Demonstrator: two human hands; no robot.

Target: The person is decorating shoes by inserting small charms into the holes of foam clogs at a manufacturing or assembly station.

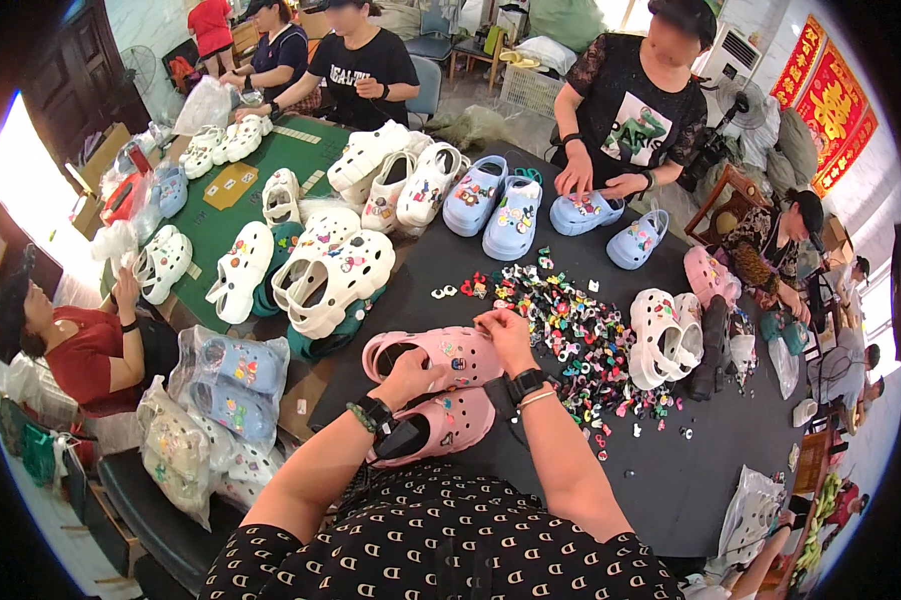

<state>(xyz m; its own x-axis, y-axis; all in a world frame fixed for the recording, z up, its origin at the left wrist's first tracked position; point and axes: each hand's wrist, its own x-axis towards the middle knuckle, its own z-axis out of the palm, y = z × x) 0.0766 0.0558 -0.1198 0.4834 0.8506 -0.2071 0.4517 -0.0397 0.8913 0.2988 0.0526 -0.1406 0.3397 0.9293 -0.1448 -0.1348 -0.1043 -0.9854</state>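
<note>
Two pink clogs lie in front of me, dotted with colourful charms. On the farther pink clog point(478, 352), my left hand point(408, 380) is closed over the opening, its thumb and fingers at the upper near the charms. My right hand point(508, 342) is at the toe's far edge, thumb and forefinger pinched together; anything between them is too small to make out. Nearer to my body, the other pink clog point(462, 422) rests below my hands, untouched by my fingers. A pile of small charms point(570, 335) spreads just right of my right hand.
White clogs point(355, 270) stand to the left, blue clogs point(513, 218) farther back. Across the black table point(560, 500), a co-worker's hands point(578, 178) touch another blue clog point(586, 212). White clogs point(656, 335) stand right of the charms. Bagged clogs point(232, 385) lie at lower left.
</note>
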